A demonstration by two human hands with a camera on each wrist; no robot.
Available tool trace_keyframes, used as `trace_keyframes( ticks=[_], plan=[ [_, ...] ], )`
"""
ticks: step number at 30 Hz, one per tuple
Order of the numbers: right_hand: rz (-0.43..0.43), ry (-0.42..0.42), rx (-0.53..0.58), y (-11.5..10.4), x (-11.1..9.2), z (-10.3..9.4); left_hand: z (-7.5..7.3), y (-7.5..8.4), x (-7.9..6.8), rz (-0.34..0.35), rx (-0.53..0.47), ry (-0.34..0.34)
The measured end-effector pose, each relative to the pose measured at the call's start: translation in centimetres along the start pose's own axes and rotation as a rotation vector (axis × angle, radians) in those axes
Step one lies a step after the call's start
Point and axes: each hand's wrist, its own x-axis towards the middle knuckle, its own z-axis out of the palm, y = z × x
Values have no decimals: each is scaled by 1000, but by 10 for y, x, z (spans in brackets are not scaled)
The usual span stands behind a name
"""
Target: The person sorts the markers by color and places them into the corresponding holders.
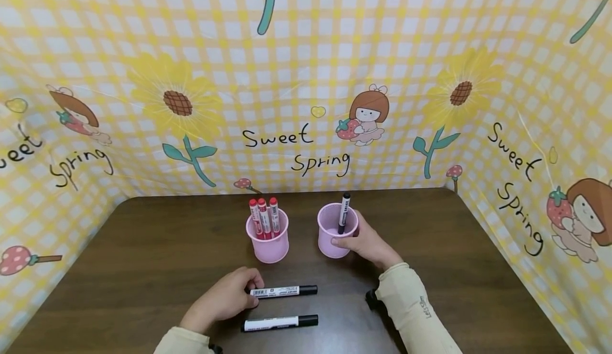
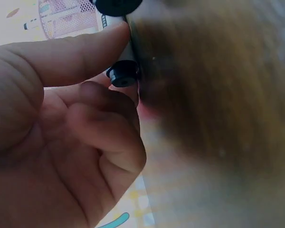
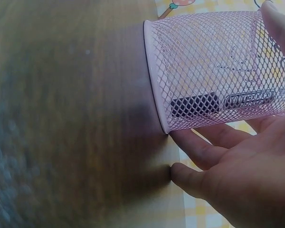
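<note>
My left hand [image 1: 232,294] pinches the end of a black-capped marker [image 1: 282,291] lying on the table; in the left wrist view, thumb and fingers close on the marker's end [image 2: 123,73]. A second black-capped marker [image 1: 277,323] lies nearer, roughly parallel to it. My right hand [image 1: 370,241] holds a pink mesh pen cup [image 1: 330,245] by its right side, thumb across the front. One black marker [image 1: 343,213] leans upright inside that cup and shows through the mesh in the right wrist view. To the left stands another pink cup [image 1: 271,250] with red markers [image 1: 264,218] in it.
The dark wooden table [image 1: 158,247] ends at the back against a yellow checked cloth [image 1: 296,67], which also rises along both sides. The two cups stand side by side toward the back, with a gap between them.
</note>
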Motion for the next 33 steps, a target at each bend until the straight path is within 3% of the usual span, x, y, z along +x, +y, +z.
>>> trace_keyframes(
  ticks=[7,17,33],
  plan=[
    [-1,11,-23,1,-2,-2,-3,6,3,-26,-18,17],
    [-11,7,-16,2,-2,-1,-21,29,0,-35,-153,66],
    [-16,5,-5,0,1,-1,-23,52,6,146,-397,283]
  ],
)
